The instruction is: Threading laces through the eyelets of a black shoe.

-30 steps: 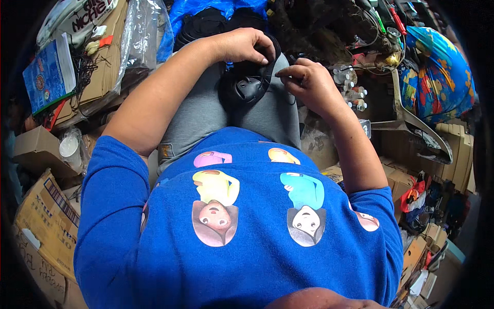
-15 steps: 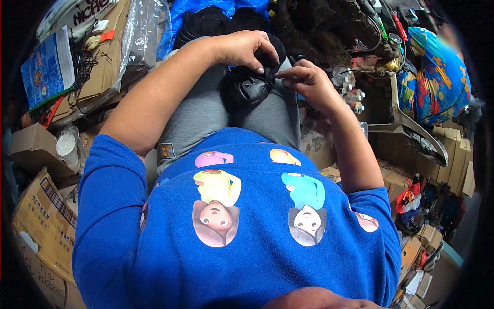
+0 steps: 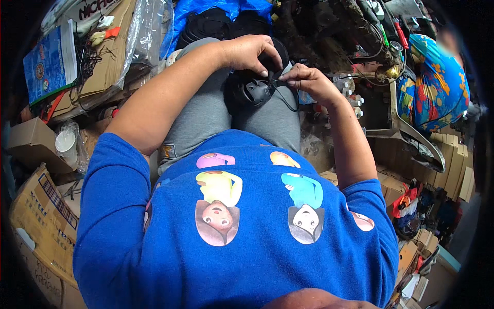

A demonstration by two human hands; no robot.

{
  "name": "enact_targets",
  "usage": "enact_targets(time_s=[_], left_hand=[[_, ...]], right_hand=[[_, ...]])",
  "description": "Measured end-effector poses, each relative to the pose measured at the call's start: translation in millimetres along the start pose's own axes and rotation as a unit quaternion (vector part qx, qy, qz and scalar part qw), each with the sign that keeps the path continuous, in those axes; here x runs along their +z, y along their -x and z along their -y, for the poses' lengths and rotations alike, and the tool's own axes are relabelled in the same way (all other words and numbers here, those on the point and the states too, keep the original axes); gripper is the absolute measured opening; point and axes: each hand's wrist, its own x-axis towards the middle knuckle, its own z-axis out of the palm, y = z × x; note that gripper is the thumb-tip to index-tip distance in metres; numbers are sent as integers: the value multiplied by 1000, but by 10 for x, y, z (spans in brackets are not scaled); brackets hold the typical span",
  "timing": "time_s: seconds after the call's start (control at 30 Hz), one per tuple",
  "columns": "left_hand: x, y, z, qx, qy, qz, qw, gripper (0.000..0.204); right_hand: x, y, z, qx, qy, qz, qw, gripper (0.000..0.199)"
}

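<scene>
**Two hands on a small black device, thin wire pinched at its edge**

A rounded black plastic device [image 3: 250, 91] rests on the lap, in the dip between the two grey-trousered thighs [image 3: 206, 116]. The left hand [image 3: 247, 51] curls over its far side, fingers bent around the top and thumb pressing down, so it is closed on the shell. The right hand [image 3: 303, 77] meets it from the other side with fingertips drawn tight together on a thin black wire [image 3: 285, 98] that loops from the device down toward the right thigh.

The shell looks hard, smooth and light, probably easy to turn but apt to slip off soft fabric unless it is cupped across its broad curved back, as the left hand does. The wire seems limp and slender, likely to kink or pull loose under a hard tug; a pinch close to where it enters the shell would strain it least.

Around the knees lie a blue plastic sheet [image 3: 206, 10], brown cardboard boxes [image 3: 41, 206] and a blue printed booklet [image 3: 49, 62].
</scene>
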Motion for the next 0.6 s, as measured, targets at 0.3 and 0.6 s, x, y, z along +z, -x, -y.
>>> enact_targets(time_s=[0.3, 0.6], left_hand=[[72, 153, -120, -17, -98, -109, 989, 42], [-813, 1102, 386, -203, -360, -218, 884, 24]], right_hand=[[423, 44, 213, -45, 126, -211, 968, 15], [561, 332, 313, -92, 351, -230, 903, 26]])
